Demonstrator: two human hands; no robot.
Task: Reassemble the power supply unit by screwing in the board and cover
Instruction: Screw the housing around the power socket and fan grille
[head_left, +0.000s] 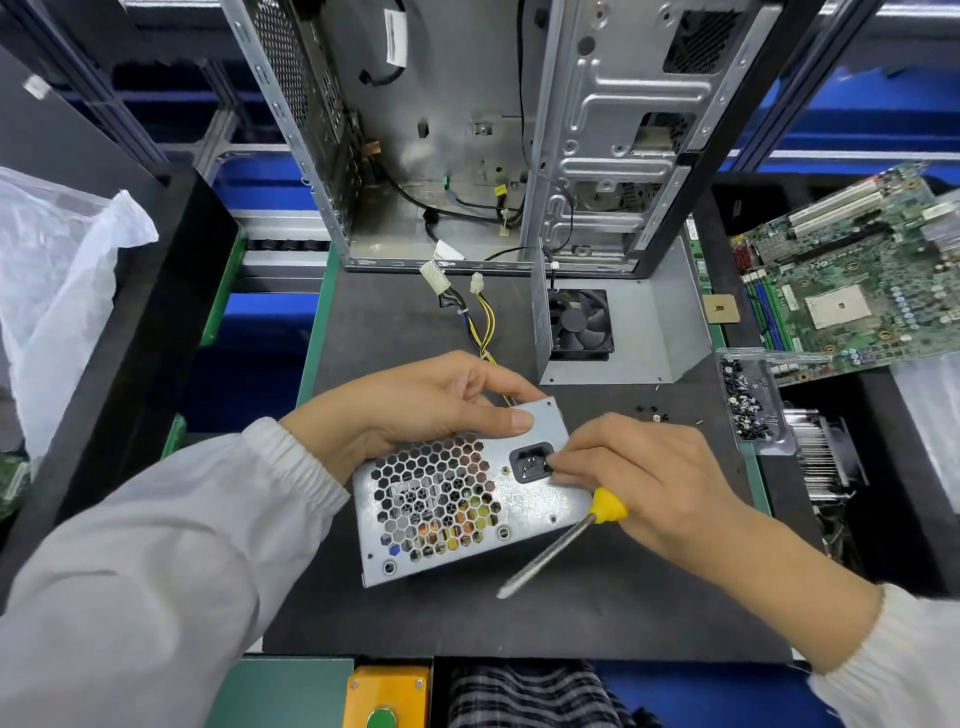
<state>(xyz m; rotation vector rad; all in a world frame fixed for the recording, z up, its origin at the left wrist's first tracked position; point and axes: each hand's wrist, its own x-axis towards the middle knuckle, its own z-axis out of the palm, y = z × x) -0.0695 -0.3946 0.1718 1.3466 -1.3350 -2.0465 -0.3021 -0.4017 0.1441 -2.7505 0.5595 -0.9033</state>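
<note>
Both hands working | left hand (415, 410) is gripping the power supply unit (462, 493) top edge on the mat (597, 613) | right hand (644, 478) fingertips are pinching at its socket (530, 462), curling round the screwdriver (561, 540)

The yellow-handled screwdriver's grip (609, 505) is mostly hidden inside the right hand (644, 478), its tip blurred. The green motherboard (852, 280) far right is cut off by the edge.
</note>
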